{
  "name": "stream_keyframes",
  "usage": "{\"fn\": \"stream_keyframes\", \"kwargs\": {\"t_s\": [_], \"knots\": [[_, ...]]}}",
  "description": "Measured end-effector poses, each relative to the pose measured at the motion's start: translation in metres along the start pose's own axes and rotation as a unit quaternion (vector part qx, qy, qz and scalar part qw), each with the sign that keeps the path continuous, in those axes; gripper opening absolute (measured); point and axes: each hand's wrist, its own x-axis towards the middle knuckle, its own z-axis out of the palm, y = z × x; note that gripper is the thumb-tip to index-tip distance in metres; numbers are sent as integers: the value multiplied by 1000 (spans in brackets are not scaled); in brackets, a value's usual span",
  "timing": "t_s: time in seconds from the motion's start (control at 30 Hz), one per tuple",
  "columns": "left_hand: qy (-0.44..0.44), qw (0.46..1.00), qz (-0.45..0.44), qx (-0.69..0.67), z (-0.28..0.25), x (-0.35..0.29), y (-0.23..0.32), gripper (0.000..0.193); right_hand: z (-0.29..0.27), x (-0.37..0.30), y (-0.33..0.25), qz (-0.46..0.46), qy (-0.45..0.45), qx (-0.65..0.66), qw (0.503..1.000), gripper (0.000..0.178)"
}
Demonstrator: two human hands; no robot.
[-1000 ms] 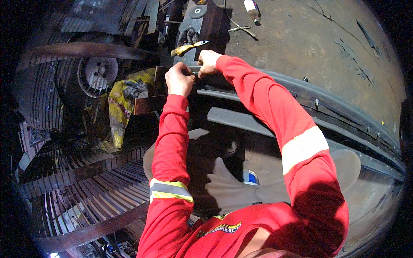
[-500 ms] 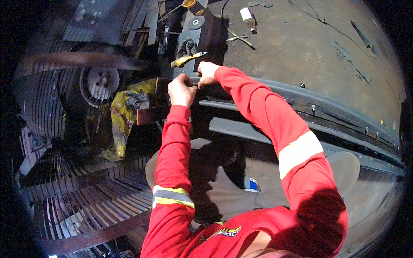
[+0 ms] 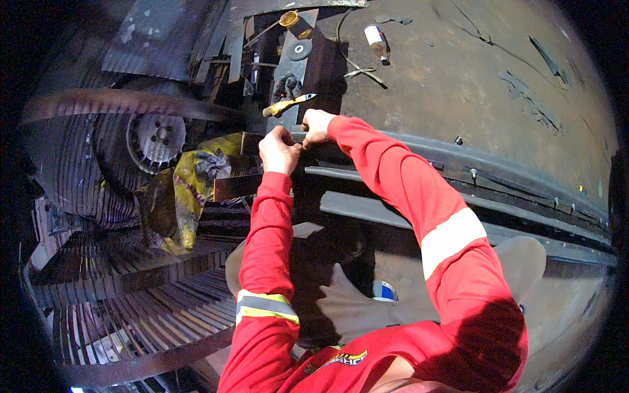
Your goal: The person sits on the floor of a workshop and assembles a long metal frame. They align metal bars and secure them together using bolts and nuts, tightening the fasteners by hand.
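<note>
My left hand (image 3: pixel 280 152) and my right hand (image 3: pixel 317 127) meet at the left end of a long dark metal rail (image 3: pixel 406 141). Both have their fingers closed in a pinch. Whatever lies between the fingertips is too small and too covered to make out. Just beyond them, a paintbrush with a yellow handle (image 3: pixel 288 105) rests across a narrow metal beam (image 3: pixel 280 69). A dark crumpled lump (image 3: pixel 287 86) sits behind the brush, and farther up the beam lies a round abrasive disc (image 3: pixel 299 50).
A yellow-rimmed cup (image 3: pixel 289 19) stands at the beam's far end. On the brown metal surface lies a bottle (image 3: pixel 377 44). Bolts (image 3: pixel 473 175) stick up along the rails to the right. Left are a stained yellow cloth (image 3: pixel 190 190), a wheel (image 3: pixel 157 139) and curved slatted metalwork (image 3: pixel 151 321).
The surroundings sit slightly lower in the picture, as my view has shifted. My hands stay together at the same rail end, fingers still closed.
</note>
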Motion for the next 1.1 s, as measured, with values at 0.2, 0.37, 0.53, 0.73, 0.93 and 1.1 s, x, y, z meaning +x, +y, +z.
{"fn": "stream_keyframes", "kwargs": {"t_s": [0.2, 0.37, 0.53, 0.73, 0.93, 1.1], "knots": [[13, 1000, 18, 5, 7, 1, -9, 17, 2, 2, 3, 3, -7, 53, 999, 38], [8, 1000, 21, 3, 9, 2, -8, 18, 7, 8, 13, -5, 22, 53, 998, 37], [30, 999, 28, 10, 8, -1, -4, 13, 6, 10, 12, 7, -12, 59, 998, 35], [12, 1000, 8, -8, 6, -1, -7, 13, 9, 9, 12, -21, -5, 81, 997, 34], [-1, 1000, 9, -24, 7, 3, -12, 13, 9, 11, 15, -16, 1, 70, 997, 36], [4, 1000, 7, -18, 5, 3, -3, 10, 7, 12, 15, -10, -11, 57, 998, 37]]}}
